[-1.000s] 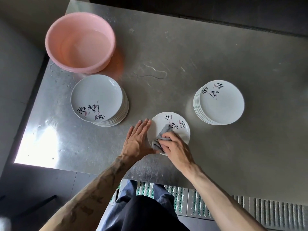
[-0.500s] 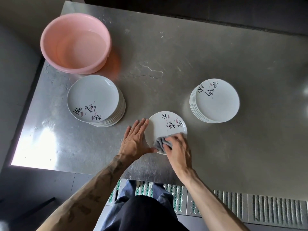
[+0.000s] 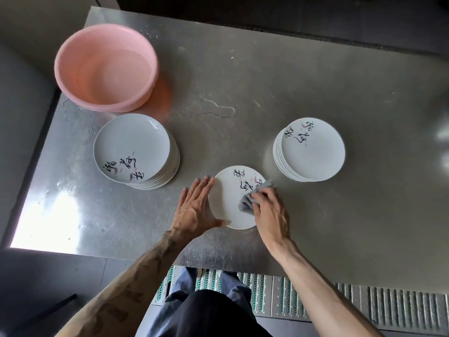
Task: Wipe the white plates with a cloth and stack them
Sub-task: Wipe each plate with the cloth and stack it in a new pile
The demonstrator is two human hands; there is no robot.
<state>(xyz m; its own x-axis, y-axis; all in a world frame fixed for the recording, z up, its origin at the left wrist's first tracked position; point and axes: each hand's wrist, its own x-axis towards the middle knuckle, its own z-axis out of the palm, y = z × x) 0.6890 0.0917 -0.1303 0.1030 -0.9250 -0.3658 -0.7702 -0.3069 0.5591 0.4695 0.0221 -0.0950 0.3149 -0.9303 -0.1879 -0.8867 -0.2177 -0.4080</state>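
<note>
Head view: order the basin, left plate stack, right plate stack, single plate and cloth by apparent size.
1. Basin
2. Left stack and right stack: near alike, unranked
3. Single plate
4. Cloth, partly hidden under the right hand

A single white plate (image 3: 229, 203) is lying flat on the steel table (image 3: 267, 81), with the left hand (image 3: 194, 210) resting flat against its left rim and the right hand (image 3: 269, 212) pressing a grey cloth (image 3: 247, 203) onto it. Plate stacks are sitting at left (image 3: 133, 147) and right (image 3: 313, 149), beside a pink basin (image 3: 73, 86).
</note>
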